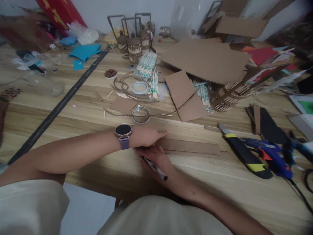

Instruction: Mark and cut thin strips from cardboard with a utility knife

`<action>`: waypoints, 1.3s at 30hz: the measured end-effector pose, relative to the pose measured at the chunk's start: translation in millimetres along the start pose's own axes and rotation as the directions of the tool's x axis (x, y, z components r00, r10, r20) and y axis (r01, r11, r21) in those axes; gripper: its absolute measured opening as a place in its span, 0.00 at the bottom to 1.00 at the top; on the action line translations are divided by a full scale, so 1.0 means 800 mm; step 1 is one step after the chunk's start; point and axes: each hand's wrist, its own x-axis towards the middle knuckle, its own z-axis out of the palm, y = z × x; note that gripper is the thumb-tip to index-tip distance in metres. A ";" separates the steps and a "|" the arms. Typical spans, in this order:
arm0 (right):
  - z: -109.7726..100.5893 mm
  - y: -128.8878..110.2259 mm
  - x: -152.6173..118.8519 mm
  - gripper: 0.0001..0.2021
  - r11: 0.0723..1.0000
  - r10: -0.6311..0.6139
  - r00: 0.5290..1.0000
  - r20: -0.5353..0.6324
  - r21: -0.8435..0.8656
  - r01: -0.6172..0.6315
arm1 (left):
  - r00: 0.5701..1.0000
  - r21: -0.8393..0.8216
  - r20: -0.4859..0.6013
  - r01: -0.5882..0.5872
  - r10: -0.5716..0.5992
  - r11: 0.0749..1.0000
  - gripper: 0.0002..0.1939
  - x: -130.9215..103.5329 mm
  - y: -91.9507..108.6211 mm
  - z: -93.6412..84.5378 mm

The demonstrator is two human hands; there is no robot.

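In the head view, the left hand reaches across from the left and lies over the left end of a brown cardboard strip, its index finger stretched out along the strip's upper edge; whether it grips anything cannot be told. The right hand lies just below, against the left hand, closed around a pen whose tip is hidden. The strip lies flat on the wooden table, its long edges running sideways and its right end stopping just short of a utility knife, with a glue gun beyond. Above the hands, a ring of tape sits near the left wrist, while an angled cardboard piece stays well apart. Wood shows along the strip's lower side; the table's near edge runs below the left forearm.
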 end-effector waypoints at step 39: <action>0.010 0.001 0.003 0.13 0.998 -0.004 0.999 -0.047 0.069 0.007 | 1.000 -0.051 -0.016 0.008 -0.009 0.999 0.40 -0.004 -0.001 0.001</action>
